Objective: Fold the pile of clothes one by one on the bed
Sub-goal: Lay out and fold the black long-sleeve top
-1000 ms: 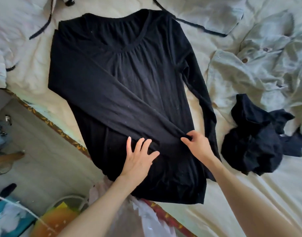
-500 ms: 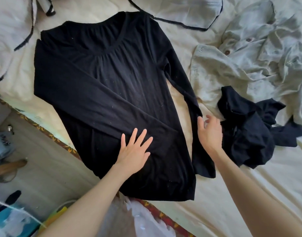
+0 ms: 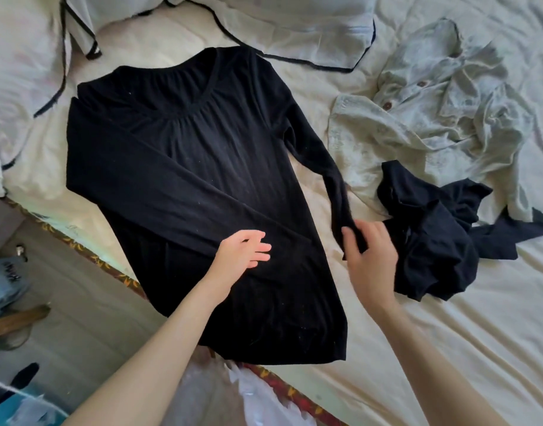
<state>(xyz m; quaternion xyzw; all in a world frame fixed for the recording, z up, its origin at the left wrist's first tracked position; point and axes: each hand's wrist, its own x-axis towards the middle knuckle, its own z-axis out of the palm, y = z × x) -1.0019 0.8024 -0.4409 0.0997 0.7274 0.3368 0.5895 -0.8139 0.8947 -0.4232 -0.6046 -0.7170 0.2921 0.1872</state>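
Note:
A black long-sleeved top (image 3: 202, 179) lies flat on the cream bed sheet (image 3: 448, 348), neckline toward the far side. Its left sleeve is folded diagonally across the body. My left hand (image 3: 242, 250) hovers open just over the end of that folded sleeve, fingers apart. My right hand (image 3: 368, 259) is closed on the cuff of the right sleeve (image 3: 334, 179), which runs down the top's right edge. A crumpled black garment (image 3: 433, 241) lies right beside that hand.
A pale grey-green buttoned shirt (image 3: 433, 112) lies rumpled at the right. White garments with black piping (image 3: 310, 32) sit at the far edge and far left. The bed's patterned edge (image 3: 110, 265) runs diagonally; floor and clutter lie below left.
My right hand has left the folded left sleeve, moved right and taken hold of the right sleeve's cuff. My left hand has lifted slightly off the cloth. The view shifted.

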